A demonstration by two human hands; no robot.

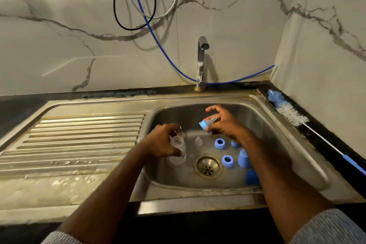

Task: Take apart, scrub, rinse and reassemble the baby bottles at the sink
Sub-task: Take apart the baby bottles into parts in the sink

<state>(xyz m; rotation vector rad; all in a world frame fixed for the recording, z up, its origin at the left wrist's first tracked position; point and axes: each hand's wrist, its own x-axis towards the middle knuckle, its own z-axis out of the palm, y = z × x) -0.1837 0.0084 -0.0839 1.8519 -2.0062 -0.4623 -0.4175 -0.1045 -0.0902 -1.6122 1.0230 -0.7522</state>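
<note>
Over the steel sink basin (pixel 277 125), my left hand (pixel 162 140) grips a clear baby bottle body (pixel 178 145) with its mouth open upward. My right hand (pixel 223 123) pinches a blue collar ring with a clear teat in it (pixel 207 123), held a short way right of the bottle. On the basin floor lie a loose clear teat (pixel 198 141), two blue collar rings (pixel 219 143) (pixel 227 161), a blue cap (pixel 243 158), another blue cap (pixel 252 177) and a further blue piece (pixel 234 143) partly hidden by my right wrist.
A tap (pixel 202 61) stands behind the basin, with no water running. A bottle brush (pixel 291 114) with a long blue-and-white handle lies on the dark counter at the right. The ribbed draining board (pixel 79 136) stretches left. The drain (pixel 208 166) sits mid-basin. Cables hang on the marble wall.
</note>
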